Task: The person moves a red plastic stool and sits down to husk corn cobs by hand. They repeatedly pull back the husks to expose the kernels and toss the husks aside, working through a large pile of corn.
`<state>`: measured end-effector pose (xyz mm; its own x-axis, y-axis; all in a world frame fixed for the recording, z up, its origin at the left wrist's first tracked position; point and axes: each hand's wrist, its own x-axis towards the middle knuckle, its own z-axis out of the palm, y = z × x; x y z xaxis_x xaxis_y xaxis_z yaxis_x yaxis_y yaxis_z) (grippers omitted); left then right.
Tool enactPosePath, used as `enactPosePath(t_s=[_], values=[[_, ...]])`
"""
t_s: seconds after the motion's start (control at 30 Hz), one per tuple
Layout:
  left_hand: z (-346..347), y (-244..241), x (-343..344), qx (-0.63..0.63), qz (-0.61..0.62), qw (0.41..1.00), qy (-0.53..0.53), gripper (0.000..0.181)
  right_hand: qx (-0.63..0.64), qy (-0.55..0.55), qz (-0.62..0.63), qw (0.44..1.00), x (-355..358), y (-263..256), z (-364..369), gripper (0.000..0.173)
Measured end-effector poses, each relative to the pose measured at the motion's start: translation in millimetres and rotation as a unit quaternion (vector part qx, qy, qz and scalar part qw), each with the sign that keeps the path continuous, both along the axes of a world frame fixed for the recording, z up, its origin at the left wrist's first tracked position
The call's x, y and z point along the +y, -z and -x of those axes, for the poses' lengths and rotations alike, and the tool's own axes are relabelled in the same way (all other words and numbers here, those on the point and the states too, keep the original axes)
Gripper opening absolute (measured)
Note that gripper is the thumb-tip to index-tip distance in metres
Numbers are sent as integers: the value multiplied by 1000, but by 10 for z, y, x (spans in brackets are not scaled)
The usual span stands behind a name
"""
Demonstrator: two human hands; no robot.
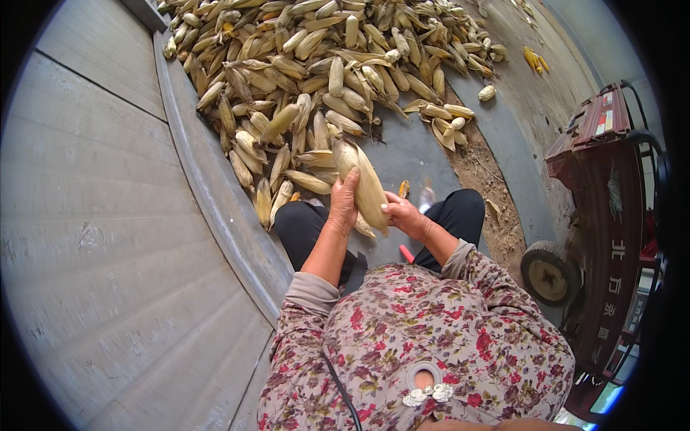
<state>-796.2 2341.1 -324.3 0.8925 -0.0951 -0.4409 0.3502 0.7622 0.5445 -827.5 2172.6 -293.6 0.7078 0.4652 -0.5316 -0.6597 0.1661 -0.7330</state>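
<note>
An unhusked ear of corn [366,186], wrapped in pale dry husk, is held between both hands in front of my knees. My left hand [344,199] grips its middle from the left side, the thumb lying over the husk. At its lower right end, the fingers of my right hand [403,213] pinch the husk. A large heap of unhusked corn ears [302,70] spreads over the ground beyond my hands and reaches my left knee. A small piece of yellow corn [404,188] lies near my right knee.
A ridged metal door or wall panel [108,242] stands on the left. A dark red cargo vehicle [598,215] with a wheel [551,273] is at the right. Husked yellow ears [535,60] lie at the upper right. A red object [406,253] lies between my legs.
</note>
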Motion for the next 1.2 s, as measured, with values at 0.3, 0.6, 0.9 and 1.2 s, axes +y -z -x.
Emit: enactPosePath(t_s=[0.3, 0.6, 0.9, 1.2], values=[[222, -279, -311, -70, -213, 974, 38, 45, -248, 22, 180, 952, 50, -276, -883, 42], [414, -365, -676, -121, -498, 856, 66, 54, -358, -5, 286, 889, -299, -153, -754, 31], [629, -473, -835, -116, -655, 747, 10, 57, -300, 132, 297, 897, -242, 42, -609, 24], [473, -207, -684, -130, -316, 936, -83, 53, 7, 350, -166, 922, 34, 92, -373, 16]])
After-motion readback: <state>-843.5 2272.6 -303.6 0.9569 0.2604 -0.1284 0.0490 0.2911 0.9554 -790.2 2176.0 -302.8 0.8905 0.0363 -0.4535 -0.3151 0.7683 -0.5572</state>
